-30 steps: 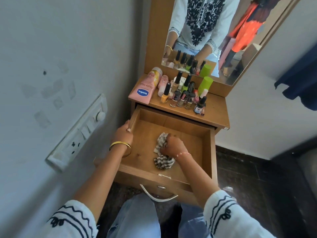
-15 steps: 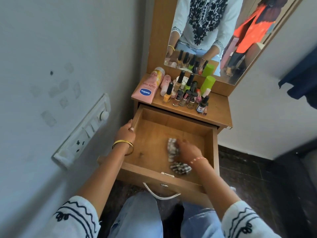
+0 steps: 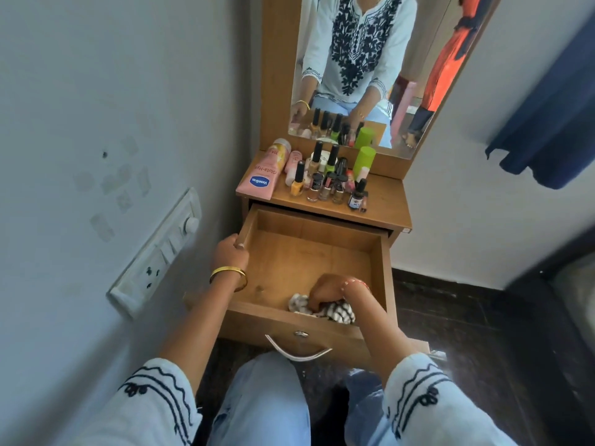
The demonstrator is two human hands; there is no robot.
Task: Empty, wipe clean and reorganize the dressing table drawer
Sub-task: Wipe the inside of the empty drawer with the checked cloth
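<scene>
Left hand [image 3: 229,252] gripped the left wall of the open drawer [image 3: 385,284], fingers curled over its rim; right hand [image 3: 328,292] clutched a striped cloth [image 3: 338,312] against the drawer floor at the near right corner. The drawer's long axis ran near to far, its handle [image 3: 297,352] pointing toward the person. A second before, the cloth had been at the middle of the floor; it had since slid nearer and rightward. On the tabletop [image 3: 386,201] beyond lay a pink tube [image 3: 262,178] reading "Vaseline", right of it nail polish bottles [image 3: 322,181].
</scene>
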